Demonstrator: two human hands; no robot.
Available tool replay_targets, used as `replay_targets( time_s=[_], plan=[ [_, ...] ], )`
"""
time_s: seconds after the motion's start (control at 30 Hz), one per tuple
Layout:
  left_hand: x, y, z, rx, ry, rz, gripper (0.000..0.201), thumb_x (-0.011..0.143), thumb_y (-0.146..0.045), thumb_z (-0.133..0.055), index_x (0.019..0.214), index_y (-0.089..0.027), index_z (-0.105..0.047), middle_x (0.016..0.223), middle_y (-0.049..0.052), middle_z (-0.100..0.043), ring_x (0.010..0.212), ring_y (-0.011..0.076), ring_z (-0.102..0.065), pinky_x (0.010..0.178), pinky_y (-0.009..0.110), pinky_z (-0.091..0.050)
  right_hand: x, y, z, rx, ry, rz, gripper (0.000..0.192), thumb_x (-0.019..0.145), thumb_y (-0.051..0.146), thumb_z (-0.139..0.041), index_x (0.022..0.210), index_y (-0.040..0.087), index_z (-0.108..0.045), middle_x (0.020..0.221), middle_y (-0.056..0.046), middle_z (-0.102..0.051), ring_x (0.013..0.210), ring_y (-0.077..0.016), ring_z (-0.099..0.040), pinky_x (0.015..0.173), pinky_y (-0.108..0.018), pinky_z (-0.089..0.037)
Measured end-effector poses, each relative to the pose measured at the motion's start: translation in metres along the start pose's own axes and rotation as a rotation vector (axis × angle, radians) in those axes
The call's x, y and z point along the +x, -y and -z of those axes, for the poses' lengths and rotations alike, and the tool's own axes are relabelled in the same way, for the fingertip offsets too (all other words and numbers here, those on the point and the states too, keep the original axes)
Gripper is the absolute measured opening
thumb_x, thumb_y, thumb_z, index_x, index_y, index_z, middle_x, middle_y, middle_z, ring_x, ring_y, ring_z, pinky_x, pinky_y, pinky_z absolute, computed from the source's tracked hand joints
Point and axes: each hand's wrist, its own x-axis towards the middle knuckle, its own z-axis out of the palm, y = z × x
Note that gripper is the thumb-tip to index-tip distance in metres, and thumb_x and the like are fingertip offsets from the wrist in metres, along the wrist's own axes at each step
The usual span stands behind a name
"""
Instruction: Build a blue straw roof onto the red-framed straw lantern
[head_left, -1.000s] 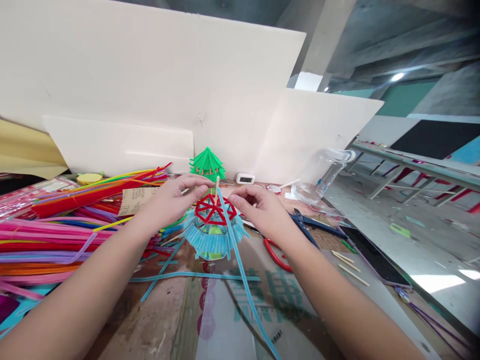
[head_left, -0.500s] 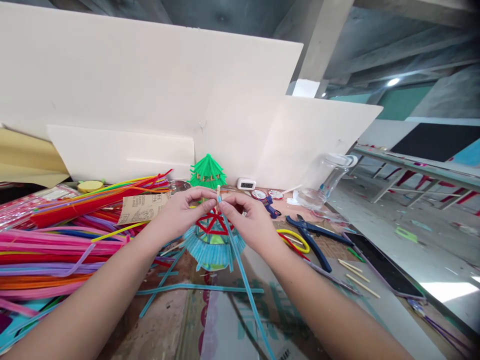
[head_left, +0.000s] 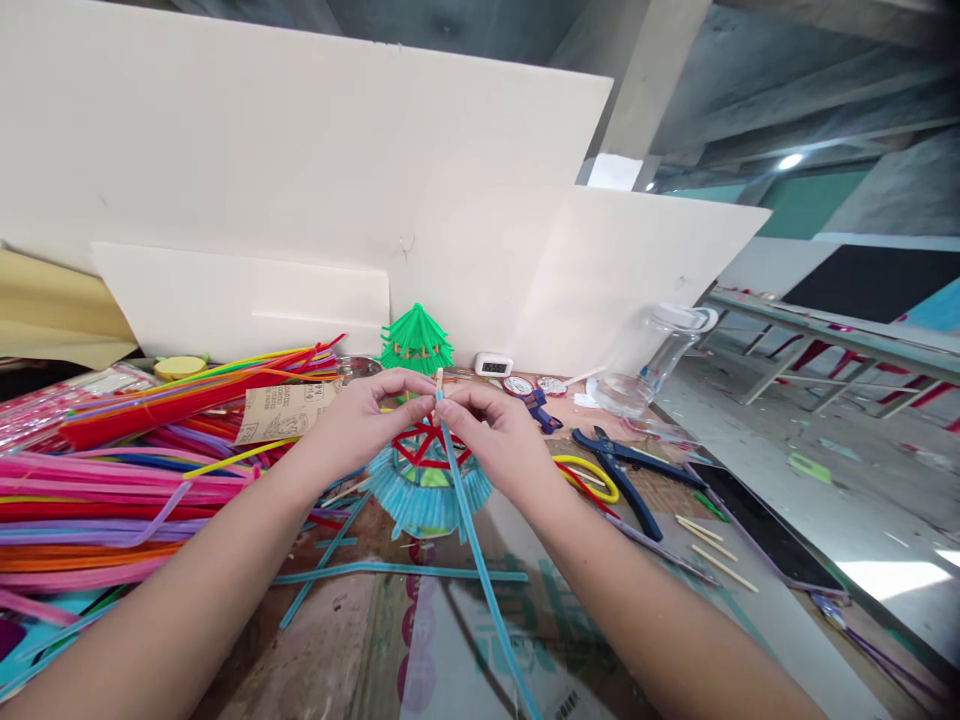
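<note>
Above a craft model with a fringed blue skirt [head_left: 427,500] and red lattice [head_left: 426,462], both my hands meet in a pinch. My left hand [head_left: 384,408] has thumb and forefinger closed at a short pale wooden stick [head_left: 439,379], whose tip pokes up between the hands. My right hand [head_left: 491,425] pinches the upper end of a long blue pipe cleaner [head_left: 484,575], which lies against the stick and trails down to the frame's bottom edge. The fingers hide most of the stick. Behind stands a green pipe-cleaner roof [head_left: 417,335].
Bundles of coloured pipe cleaners [head_left: 97,485] fill the left. Loose blue pieces [head_left: 420,571] lie in front. To the right are pliers [head_left: 622,480], scissors with yellow handles [head_left: 600,478], wooden sticks [head_left: 724,567], a phone [head_left: 765,525] and a clear bottle [head_left: 645,365]. White boards rise behind.
Both hands keep their pinch in nearly the same place. The lower part of the blue pipe cleaner has swung slightly left, and the camera view has shifted a little.
</note>
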Motion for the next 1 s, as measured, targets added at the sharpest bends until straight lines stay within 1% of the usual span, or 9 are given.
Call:
replay_targets(
  time_s=[0.23, 0.33, 0.4, 0.47, 0.57, 0.67, 0.73, 0.87, 1.0],
  plan=[
    [-0.001, -0.002, 0.0, 0.012, 0.003, -0.001, 0.027, 0.084, -0.045, -0.062, 0.092, -0.021, -0.07, 0.102, 0.004, -0.069, 0.098, 0.0218, -0.063, 0.087, 0.033, -0.048, 0.0, 0.0, -0.001, -0.03, -0.008, -0.005, 0.023, 0.084, 0.036, -0.057, 0.075, 0.016, -0.064, 0.069, 0.0, -0.061, 0.063, -0.0117, -0.05, 0.059, -0.024, -0.038],
    [-0.001, -0.002, 0.002, 0.03, 0.029, 0.013, 0.028, 0.084, -0.046, -0.061, 0.095, -0.022, -0.07, 0.102, 0.004, -0.07, 0.097, 0.0222, -0.063, 0.087, 0.034, -0.048, 0.0, 0.001, 0.002, -0.126, -0.014, 0.055, 0.023, 0.086, 0.035, -0.057, 0.076, 0.016, -0.067, 0.07, -0.001, -0.063, 0.066, -0.0128, -0.053, 0.062, -0.025, -0.04],
    [-0.001, -0.001, 0.005, 0.037, 0.065, 0.032, 0.032, 0.085, -0.047, -0.059, 0.103, -0.023, -0.07, 0.103, 0.004, -0.071, 0.096, 0.0228, -0.064, 0.086, 0.035, -0.049, 0.0, 0.003, 0.008, -0.212, -0.021, 0.101, 0.024, 0.087, 0.036, -0.056, 0.078, 0.017, -0.069, 0.075, -0.002, -0.066, 0.073, -0.0146, -0.056, 0.067, -0.026, -0.041],
    [-0.002, 0.0, 0.009, 0.047, 0.107, 0.06, 0.038, 0.085, -0.049, -0.059, 0.112, -0.024, -0.067, 0.107, 0.005, -0.071, 0.097, 0.0238, -0.065, 0.084, 0.036, -0.051, 0.001, 0.006, 0.016, -0.272, -0.032, 0.105, 0.025, 0.088, 0.037, -0.056, 0.083, 0.018, -0.071, 0.079, -0.003, -0.068, 0.077, -0.0156, -0.058, 0.069, -0.027, -0.042],
    [-0.006, -0.001, 0.02, 0.089, 0.197, 0.107, 0.045, 0.083, -0.048, -0.061, 0.123, -0.027, -0.061, 0.12, 0.005, -0.066, 0.105, 0.0252, -0.063, 0.086, 0.036, -0.051, 0.001, 0.012, 0.029, -0.293, -0.056, 0.081, 0.025, 0.088, 0.036, -0.055, 0.085, 0.017, -0.071, 0.077, -0.002, -0.067, 0.07, -0.0141, -0.056, 0.064, -0.026, -0.041],
    [-0.012, -0.004, 0.028, 0.18, 0.287, 0.089, 0.059, 0.074, -0.045, -0.072, 0.13, -0.034, -0.055, 0.132, 0.003, -0.06, 0.118, 0.027, -0.057, 0.093, 0.035, -0.049, -0.002, 0.021, 0.04, -0.276, -0.081, 0.095, 0.024, 0.087, 0.035, -0.055, 0.083, 0.016, -0.069, 0.073, -0.001, -0.065, 0.066, -0.0128, -0.054, 0.06, -0.026, -0.04],
    [-0.015, -0.008, 0.029, 0.258, 0.308, 0.053, 0.066, 0.07, -0.045, -0.075, 0.132, -0.034, -0.053, 0.134, 0.003, -0.058, 0.122, 0.0283, -0.054, 0.098, 0.037, -0.046, -0.007, 0.03, 0.044, -0.268, -0.097, 0.118, 0.021, 0.087, 0.033, -0.056, 0.082, 0.016, -0.068, 0.073, 0.0, -0.065, 0.066, -0.0125, -0.054, 0.06, -0.025, -0.04],
    [-0.016, -0.016, 0.022, 0.351, 0.354, 0.039, 0.061, 0.076, -0.052, -0.067, 0.131, -0.03, -0.053, 0.131, 0.003, -0.06, 0.12, 0.0278, -0.055, 0.101, 0.04, -0.044, -0.017, 0.048, 0.052, -0.306, -0.111, 0.147, 0.018, 0.087, 0.029, -0.056, 0.082, 0.016, -0.068, 0.071, 0.0, -0.064, 0.066, -0.0115, -0.055, 0.061, -0.023, -0.04],
    [-0.014, -0.017, 0.02, 0.366, 0.355, 0.053, 0.063, 0.078, -0.054, -0.064, 0.134, -0.028, -0.05, 0.132, 0.003, -0.06, 0.119, 0.0265, -0.056, 0.102, 0.039, -0.044, -0.019, 0.055, 0.062, -0.363, -0.092, 0.118, 0.021, 0.087, 0.032, -0.056, 0.083, 0.016, -0.068, 0.072, 0.0, -0.065, 0.066, -0.0118, -0.055, 0.06, -0.024, -0.04]
  ],
)
